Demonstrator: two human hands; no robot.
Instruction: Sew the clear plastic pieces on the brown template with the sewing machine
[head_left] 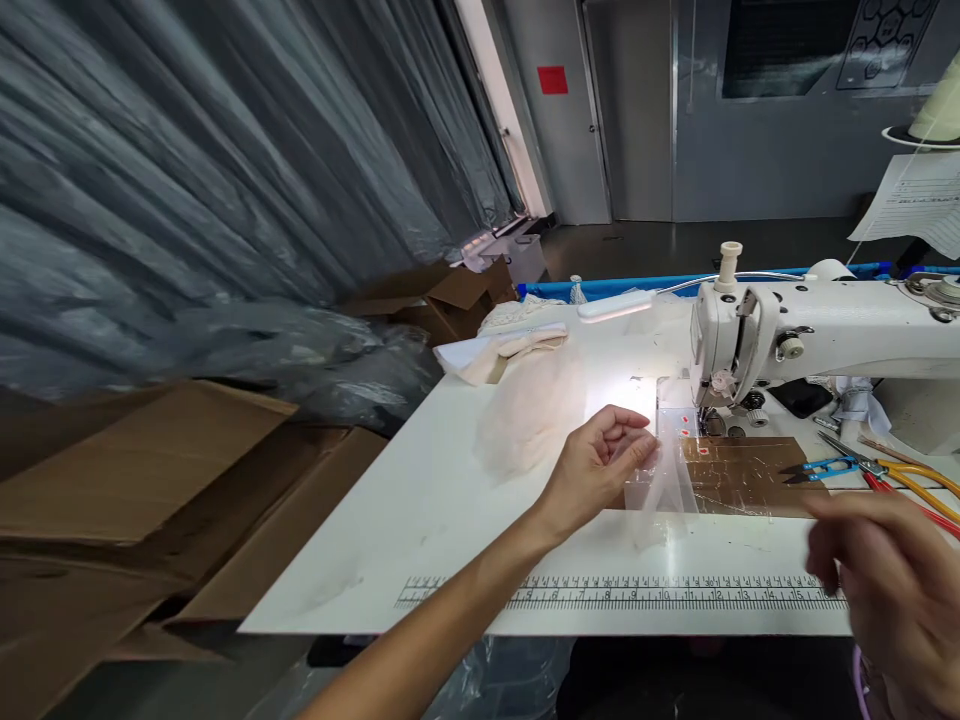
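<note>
My left hand (600, 460) is closed in a pinch on a sheer white fabric strip (667, 490), left of the needle area. The strip hangs over a brown taped patch (750, 475) on the table, and small red marks show near its upper part. The white sewing machine (825, 325) stands behind it, with its lamp lighting the cloth. At the lower right, my right hand (885, 580) is raised above the table's front edge, smeared by motion. Its fingers look bent, but whether they hold anything is not visible. Nearest to it are scissors with orange handles (911, 475) and blue thread snips (825, 468).
A pale tulle heap (532, 405) and folded cream cloth (517, 350) lie on the white table (375, 560). A printed ruler (637, 592) runs along its front edge. Cardboard boxes (142, 460) stand at left, below plastic-covered curtains (225, 150). A thread cone (937, 105) is upper right.
</note>
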